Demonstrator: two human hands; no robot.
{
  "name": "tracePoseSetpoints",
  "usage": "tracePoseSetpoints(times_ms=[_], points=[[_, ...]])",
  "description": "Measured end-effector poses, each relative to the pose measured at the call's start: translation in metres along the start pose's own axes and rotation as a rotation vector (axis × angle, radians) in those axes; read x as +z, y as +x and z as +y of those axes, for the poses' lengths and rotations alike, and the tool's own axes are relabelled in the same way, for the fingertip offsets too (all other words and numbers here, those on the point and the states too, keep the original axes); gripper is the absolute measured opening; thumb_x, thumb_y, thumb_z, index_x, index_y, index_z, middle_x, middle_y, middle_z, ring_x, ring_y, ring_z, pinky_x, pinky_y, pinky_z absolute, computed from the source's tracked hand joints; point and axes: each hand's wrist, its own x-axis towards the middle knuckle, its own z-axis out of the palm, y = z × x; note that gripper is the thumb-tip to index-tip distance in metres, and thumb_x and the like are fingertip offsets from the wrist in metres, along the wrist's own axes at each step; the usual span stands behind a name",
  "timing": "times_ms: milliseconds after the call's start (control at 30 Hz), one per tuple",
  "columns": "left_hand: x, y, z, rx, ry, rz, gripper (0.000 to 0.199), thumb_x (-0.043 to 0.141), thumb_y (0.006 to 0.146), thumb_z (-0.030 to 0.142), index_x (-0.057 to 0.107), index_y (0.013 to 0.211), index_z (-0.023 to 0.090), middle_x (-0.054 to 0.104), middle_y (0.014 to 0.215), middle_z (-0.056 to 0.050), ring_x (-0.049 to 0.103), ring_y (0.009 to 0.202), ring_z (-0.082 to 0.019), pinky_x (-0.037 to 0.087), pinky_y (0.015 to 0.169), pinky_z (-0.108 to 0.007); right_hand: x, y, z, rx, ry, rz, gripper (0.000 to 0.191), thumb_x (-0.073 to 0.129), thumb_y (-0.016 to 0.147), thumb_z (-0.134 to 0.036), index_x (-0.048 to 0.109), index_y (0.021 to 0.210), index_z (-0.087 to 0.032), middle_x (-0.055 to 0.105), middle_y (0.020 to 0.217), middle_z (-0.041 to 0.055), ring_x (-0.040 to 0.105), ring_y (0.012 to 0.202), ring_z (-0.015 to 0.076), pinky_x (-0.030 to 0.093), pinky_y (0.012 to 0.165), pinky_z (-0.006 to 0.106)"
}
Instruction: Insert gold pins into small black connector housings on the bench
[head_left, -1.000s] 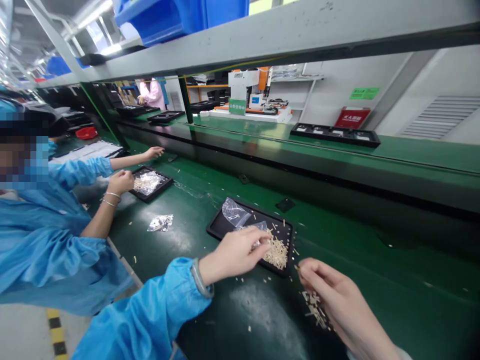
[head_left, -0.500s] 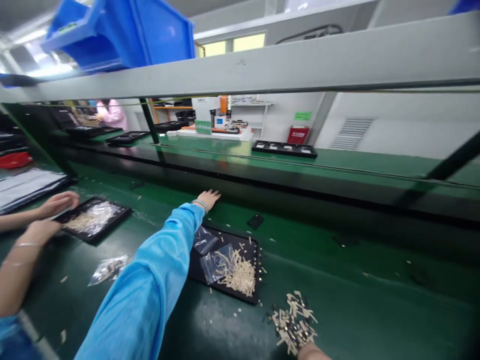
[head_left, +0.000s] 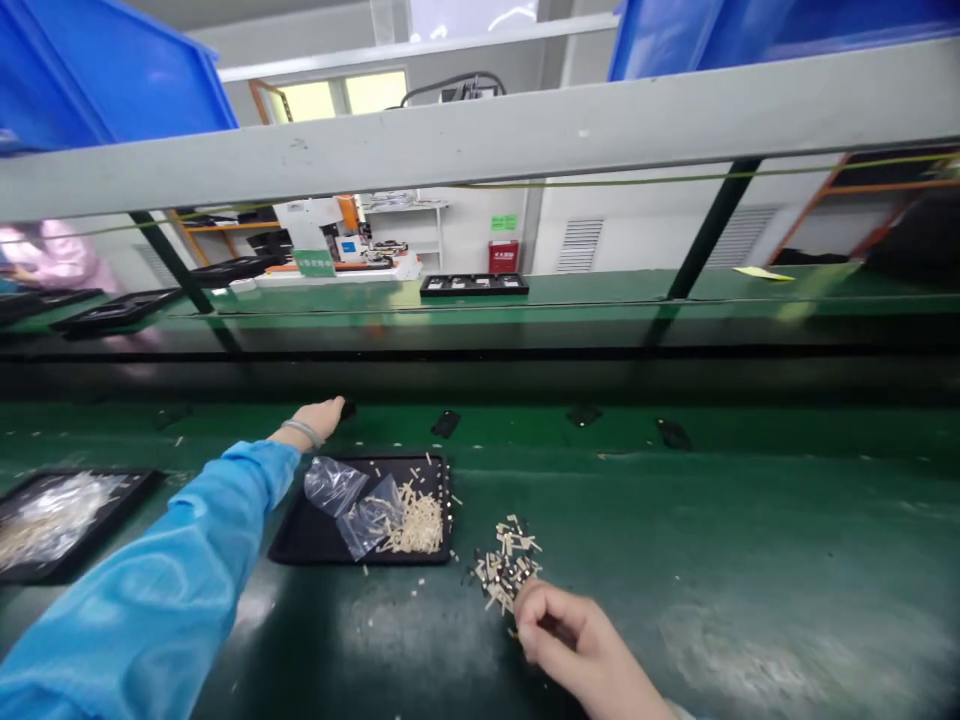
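Note:
My left hand (head_left: 319, 420), on a blue-sleeved arm, reaches to the far strip of the bench. Its fingers are closed on a small flat black part (head_left: 348, 409). Just below that wrist lies a black tray (head_left: 300, 525) with clear plastic bags (head_left: 367, 515) and a heap of small beige strips (head_left: 416, 522). My right hand (head_left: 566, 630) is at the near side of a loose pile of small beige and black pieces (head_left: 506, 565). Thumb and fingers are pinched together there; what they hold is too small to make out.
Flat black parts (head_left: 446, 424) lie spaced along the far green strip. A second black tray (head_left: 120, 490) with bagged strips is at the left. A shelf beam (head_left: 450, 140) carrying blue bins (head_left: 112, 80) crosses above, held by dark posts (head_left: 712, 230).
The view has swung right. My left hand, earlier spread on the far strip, now grips a black part. My right hand shows more fully, fingers pinched beside the pile.

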Motion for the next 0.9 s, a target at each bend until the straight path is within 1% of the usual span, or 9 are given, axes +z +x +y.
tracePoseSetpoints(times_ms=[133,200,267,367,467,567,667,800,900], points=[[-0.018,-0.032,0.007,-0.107,-0.119,0.007,0.034,0.036,0.092,0.020,0.040,0.125,0.014,0.058,0.105,-0.008,0.061,0.074,-0.014,0.053,0.063,-0.029,-0.006,-0.003,-0.006,-0.019,-0.038,-0.044,0.029,0.055,0.080,-0.038,0.047,0.061,-0.019,0.045,0.066,-0.0010,0.040,0.062,0.0126,0.033,0.058,0.025],[-0.018,-0.064,0.022,-0.090,-0.218,-0.030,0.041,0.036,0.089,0.014,0.037,0.129,0.023,0.057,0.109,-0.004,0.060,0.068,-0.011,0.052,0.058,-0.025,-0.009,0.001,-0.009,-0.026,-0.037,-0.077,0.029,0.053,0.083,-0.039,0.047,0.062,-0.019,0.044,0.067,-0.0011,0.040,0.062,0.0126,0.033,0.058,0.025],[-0.010,-0.106,0.045,0.096,-0.558,-0.153,0.046,0.042,0.081,0.004,0.047,0.123,0.023,0.059,0.105,-0.005,0.060,0.073,-0.013,0.051,0.063,-0.027,-0.008,0.006,-0.013,-0.042,0.007,-0.124,0.030,0.051,0.084,-0.039,0.047,0.063,-0.020,0.043,0.066,-0.0012,0.039,0.062,0.0128,0.032,0.058,0.025],[0.012,-0.168,0.080,0.337,-0.840,-0.225,0.039,0.057,0.071,0.002,0.066,0.103,0.022,0.063,0.091,-0.006,0.057,0.087,-0.019,0.045,0.082,-0.031,0.003,0.014,-0.020,-0.080,0.130,-0.195,0.031,0.049,0.086,-0.040,0.045,0.062,-0.020,0.043,0.064,-0.0011,0.040,0.060,0.0131,0.033,0.057,0.026],[0.037,-0.207,0.098,0.366,-0.984,-0.213,0.027,0.056,0.076,0.010,0.069,0.096,0.022,0.064,0.088,-0.007,0.057,0.087,-0.020,0.041,0.083,-0.030,0.018,0.017,-0.026,-0.097,0.229,-0.252,0.033,0.051,0.084,-0.041,0.044,0.061,-0.020,0.044,0.063,-0.0010,0.041,0.059,0.0129,0.034,0.057,0.027],[0.058,-0.216,0.104,0.180,-1.241,-0.100,0.012,0.057,0.080,0.021,0.068,0.085,0.019,0.062,0.075,-0.005,0.058,0.077,-0.018,0.042,0.077,-0.030,0.029,0.015,-0.029,-0.081,0.332,-0.334,0.033,0.056,0.081,-0.044,0.045,0.062,-0.019,0.044,0.063,-0.0020,0.043,0.054,0.0108,0.034,0.055,0.026],[0.077,-0.211,0.111,-0.076,-1.673,-0.046,0.011,0.065,0.075,0.025,0.061,0.082,0.018,0.055,0.065,0.001,0.054,0.062,-0.011,0.042,0.064,-0.024,0.038,0.014,-0.031,-0.125,0.395,-0.366,0.032,0.058,0.079,-0.045,0.047,0.066,-0.019,0.044,0.065,-0.0027,0.044,0.051,0.0088,0.035,0.054,0.026],[0.093,-0.211,0.121,-0.310,-2.026,-0.197,0.027,0.071,0.070,0.024,0.061,0.094,0.018,0.055,0.082,0.000,0.051,0.064,-0.006,0.040,0.061,-0.018,0.046,0.017,-0.035,-0.246,0.230,-0.289,0.027,0.054,0.082,-0.041,0.049,0.066,-0.019,0.049,0.064,-0.0004,0.048,0.059,0.0125,0.040,0.058,0.027],[0.090,-0.216,0.118,-0.250,-2.090,-0.376,0.043,0.069,0.071,0.019,0.059,0.113,0.020,0.054,0.095,-0.003,0.051,0.069,-0.006,0.040,0.060,-0.016,0.048,0.018,-0.036,-0.341,0.048,-0.225,0.022,0.053,0.083,-0.033,0.052,0.066,-0.019,0.052,0.066,0.0012,0.050,0.063,0.0137,0.042,0.059,0.026]])
